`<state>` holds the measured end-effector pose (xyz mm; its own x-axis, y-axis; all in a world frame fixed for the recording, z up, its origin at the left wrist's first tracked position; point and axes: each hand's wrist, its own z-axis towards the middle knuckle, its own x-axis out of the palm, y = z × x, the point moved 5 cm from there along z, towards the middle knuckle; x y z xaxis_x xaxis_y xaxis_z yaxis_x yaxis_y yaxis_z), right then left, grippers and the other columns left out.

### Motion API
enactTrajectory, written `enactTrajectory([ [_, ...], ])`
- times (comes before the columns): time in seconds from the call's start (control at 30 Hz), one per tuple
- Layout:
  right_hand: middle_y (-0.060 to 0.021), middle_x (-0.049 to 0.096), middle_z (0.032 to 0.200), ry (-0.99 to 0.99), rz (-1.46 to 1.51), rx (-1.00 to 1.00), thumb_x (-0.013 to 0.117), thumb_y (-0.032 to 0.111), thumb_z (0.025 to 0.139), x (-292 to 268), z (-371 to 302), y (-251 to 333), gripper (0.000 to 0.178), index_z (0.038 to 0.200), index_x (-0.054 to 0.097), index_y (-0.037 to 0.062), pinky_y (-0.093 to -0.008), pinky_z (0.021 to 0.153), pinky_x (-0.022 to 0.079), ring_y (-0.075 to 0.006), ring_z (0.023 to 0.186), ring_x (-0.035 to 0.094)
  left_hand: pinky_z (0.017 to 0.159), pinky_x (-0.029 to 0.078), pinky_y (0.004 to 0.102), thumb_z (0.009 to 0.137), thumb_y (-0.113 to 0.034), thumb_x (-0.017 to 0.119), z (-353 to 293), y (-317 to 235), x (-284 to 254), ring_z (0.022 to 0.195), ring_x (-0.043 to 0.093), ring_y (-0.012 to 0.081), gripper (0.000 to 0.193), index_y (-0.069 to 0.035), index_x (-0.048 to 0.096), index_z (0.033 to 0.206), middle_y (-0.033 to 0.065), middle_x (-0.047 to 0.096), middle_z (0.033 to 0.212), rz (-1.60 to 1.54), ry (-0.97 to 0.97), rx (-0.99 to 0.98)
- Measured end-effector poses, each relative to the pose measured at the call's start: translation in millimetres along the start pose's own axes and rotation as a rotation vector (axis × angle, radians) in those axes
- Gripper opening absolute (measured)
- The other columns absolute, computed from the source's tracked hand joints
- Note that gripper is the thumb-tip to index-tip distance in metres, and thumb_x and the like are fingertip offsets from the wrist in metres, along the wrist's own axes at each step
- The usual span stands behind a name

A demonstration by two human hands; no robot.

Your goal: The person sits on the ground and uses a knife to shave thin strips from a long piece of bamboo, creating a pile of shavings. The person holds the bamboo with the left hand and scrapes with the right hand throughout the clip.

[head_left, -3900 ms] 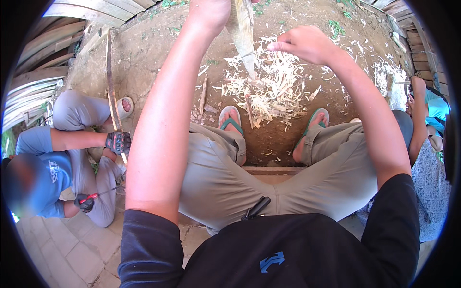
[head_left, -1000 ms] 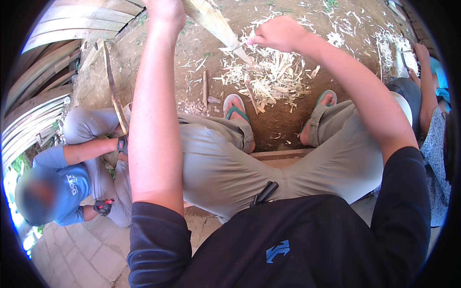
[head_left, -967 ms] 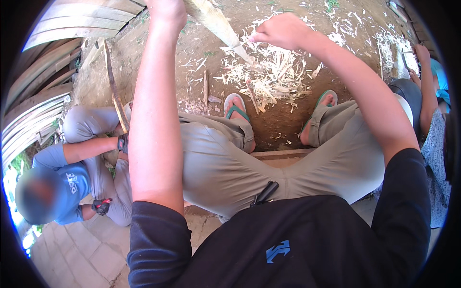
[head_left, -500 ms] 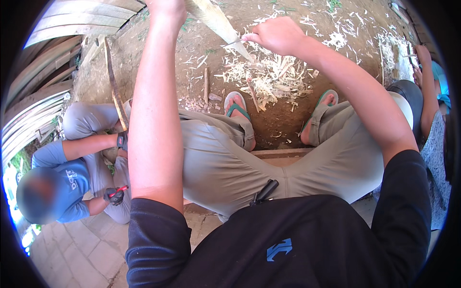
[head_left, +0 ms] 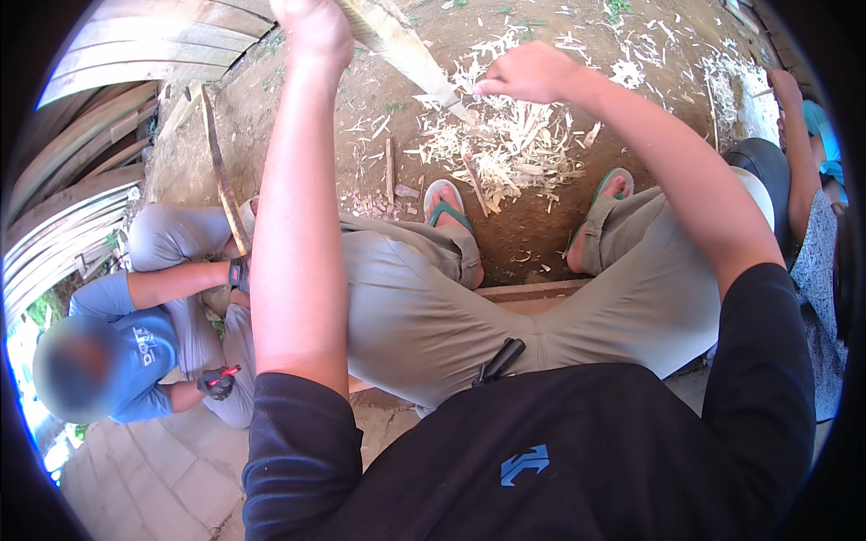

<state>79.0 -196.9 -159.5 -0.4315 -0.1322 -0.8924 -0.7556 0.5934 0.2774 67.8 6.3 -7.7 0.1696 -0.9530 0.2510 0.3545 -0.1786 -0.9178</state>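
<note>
At the top of the view my left hand (head_left: 317, 34) is closed around the upper part of a long, pale piece of wood (head_left: 397, 52); the frame edge hides part of the grip. The wood slants down to the right and narrows to a tip above the shavings. Beside that tip my right hand (head_left: 534, 74) is closed, its thumb side toward the wood. It holds a thin knife whose handle is inside the fist; the blade is hardly visible against the wood's lower end.
Curled wood shavings (head_left: 519, 149) lie on the dirt between my sandalled feet. At left a person (head_left: 144, 338) sits with a long stick (head_left: 216, 162) and a red tool (head_left: 224, 375). Another person's arm (head_left: 794, 153) shows at right. Stacked boards (head_left: 81, 153) line the left.
My right hand has moved a little down and right, along the wood toward its tip, and the blade shows less. My left hand keeps its grip.
</note>
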Motion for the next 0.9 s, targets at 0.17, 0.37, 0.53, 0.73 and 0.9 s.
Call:
enactTrajectory([
  [0.17,-0.0130,0.072,0.085,-0.177,0.051,-0.033,0.041,0.066,0.101,-37,-9,-4,0.064,0.102,0.076,0.0124,-0.0465,0.082,0.055,-0.0319,0.088,0.071,0.063,0.051,0.0338,0.098,-0.057,0.052,1,-5,5,0.063,0.059,0.0193,0.049,-0.009,0.058,0.092,0.0059,0.057,0.069,0.053,0.002,0.025],
  [0.37,-0.0132,0.072,0.082,-0.085,-0.072,0.016,0.040,0.062,0.102,-17,1,-4,0.062,0.101,0.076,0.0112,-0.0478,0.082,0.054,-0.0337,0.088,0.071,0.063,0.051,0.0337,0.098,-0.055,0.052,3,2,8,0.063,0.059,0.0183,0.046,-0.010,0.059,0.093,0.0055,0.058,0.070,-0.036,0.061,-0.002],
  [0.53,-0.0139,0.073,0.087,0.056,-0.135,0.051,0.041,0.062,0.103,12,4,3,0.064,0.097,0.076,0.0082,-0.0453,0.081,0.056,-0.0325,0.092,0.072,0.063,0.052,0.0333,0.098,-0.051,0.054,-6,-9,28,0.063,0.060,0.0179,0.042,-0.009,0.059,0.094,0.0058,0.058,0.069,0.050,0.054,0.054],
  [0.73,-0.0111,0.074,0.088,-0.067,0.054,-0.021,0.042,0.064,0.101,-19,-2,-4,0.060,0.102,0.077,0.0145,-0.0456,0.088,0.054,-0.0317,0.095,0.072,0.061,0.052,0.0331,0.098,-0.047,0.057,-8,-14,36,0.061,0.060,0.0177,0.039,-0.008,0.058,0.095,0.0063,0.058,0.068,-0.104,0.065,-0.024],
  [0.9,-0.0101,0.072,0.080,-0.152,0.013,-0.050,0.045,0.065,0.100,-39,-5,-1,0.056,0.111,0.078,0.0209,-0.0452,0.078,0.054,-0.0317,0.082,0.070,0.060,0.051,0.0327,0.099,-0.046,0.056,0,-15,28,0.061,0.060,0.0174,0.038,-0.008,0.060,0.098,0.0056,0.057,0.068,0.141,-0.047,0.132],
])
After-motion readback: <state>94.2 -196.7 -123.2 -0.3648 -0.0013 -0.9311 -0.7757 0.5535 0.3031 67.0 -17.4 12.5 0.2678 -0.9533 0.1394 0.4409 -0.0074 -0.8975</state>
